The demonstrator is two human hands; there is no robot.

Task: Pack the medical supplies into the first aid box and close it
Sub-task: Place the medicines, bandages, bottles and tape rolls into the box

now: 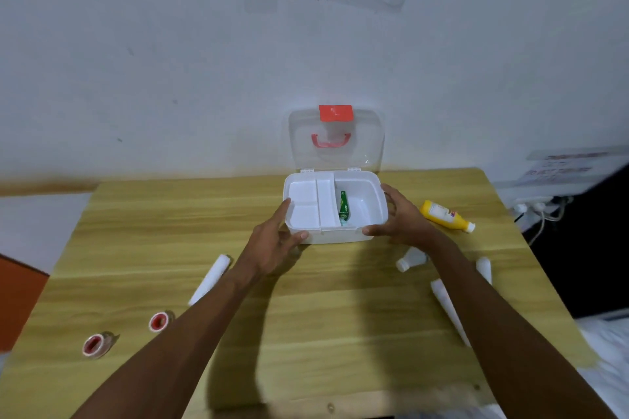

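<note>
A: Largest item first?
B: Wooden table [170, 231], light grain, set against a white wall [136, 61].

A: Next entry.
B: First aid box [369, 194], white base, standing at the far middle of the table. Its clear lid [360, 146] stands raised and upright at the back, with a red handle [331, 140] and a red latch [335, 112] at its top edge.

A: Interior?
B: A white divided tray [308, 202] fills the left half. The right half is an open well holding one green carton [343, 206], leaning against the tray's edge.

A: Hands?
B: Left hand [275, 241], fingers spread, thumb resting on the box's front left corner and fingertips against its left wall. Right hand [405, 214], also spread, cupping the right wall and front right corner. Both lie against the box; neither is closed around anything.

A: Loose stock, right side?
B: Yellow bottle [444, 215] lying on its side just right of the box, white cap pointing right. Small white bottle [408, 260] lying near the right wrist. Two white tubes [449, 309] [485, 269] further toward the near right, partly hidden by the forearm.

A: Left side?
B: One white roll [211, 277] lying beside the left forearm. Two tape rolls with red centres [159, 321] [97, 345] near the front left, well apart from the box.
</note>
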